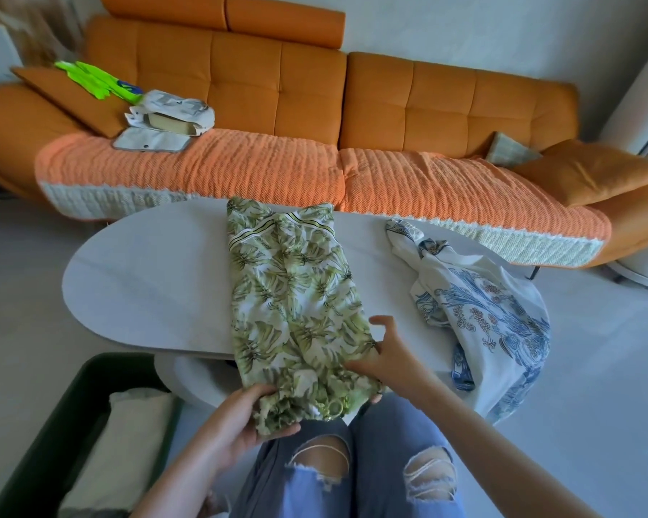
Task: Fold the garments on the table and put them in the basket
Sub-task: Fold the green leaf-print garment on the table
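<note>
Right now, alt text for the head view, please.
A person's left hand and right hand hold the near end of a green leaf-print garment lying lengthwise on a white oval table. A crumpled blue-and-white garment lies to its right, a dark basket stands lower left, an orange sofa behind.

Left hand curled, gripping; right hand pinching; forearms extended.

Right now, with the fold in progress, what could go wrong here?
1. The green garment has its near end bunched in the left hand, off the table edge; folding it over may trap creases.
2. The blue-patterned garment lies crumpled and droops over the table's near edge; it might slide to the floor.
</note>
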Demonstrator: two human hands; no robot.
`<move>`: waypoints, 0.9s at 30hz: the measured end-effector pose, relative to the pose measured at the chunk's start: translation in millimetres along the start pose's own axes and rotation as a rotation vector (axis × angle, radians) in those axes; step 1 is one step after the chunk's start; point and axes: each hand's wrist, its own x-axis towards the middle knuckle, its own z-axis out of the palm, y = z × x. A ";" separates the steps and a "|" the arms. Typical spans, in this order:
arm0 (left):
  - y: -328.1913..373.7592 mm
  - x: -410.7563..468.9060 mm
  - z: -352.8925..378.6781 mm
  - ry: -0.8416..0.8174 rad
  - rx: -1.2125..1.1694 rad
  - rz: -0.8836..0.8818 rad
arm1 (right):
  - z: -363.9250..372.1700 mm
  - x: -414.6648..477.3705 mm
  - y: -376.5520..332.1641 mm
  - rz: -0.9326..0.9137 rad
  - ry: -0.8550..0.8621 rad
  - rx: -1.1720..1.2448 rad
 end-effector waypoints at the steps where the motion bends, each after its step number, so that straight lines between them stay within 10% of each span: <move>1: 0.3 -1.0 -0.3 0.004 0.031 0.005 | 1.3 -1.5 -1.9 -0.059 -0.011 -0.207; 5: -4.5 0.9 -4.3 -0.022 0.155 0.010 | 5.2 -8.1 1.9 -0.246 -0.059 -0.907; 13: -8.1 -3.5 -0.5 -0.012 0.426 0.047 | 25.5 6.5 32.6 -0.578 -0.276 -1.042; 22: 7.4 11.1 -38.0 0.206 0.417 0.126 | -31.1 19.7 21.4 -0.572 -0.078 -0.684; 27: -10.7 9.0 -69.0 0.430 1.209 0.654 | -50.2 37.3 44.5 -0.762 -0.189 -1.053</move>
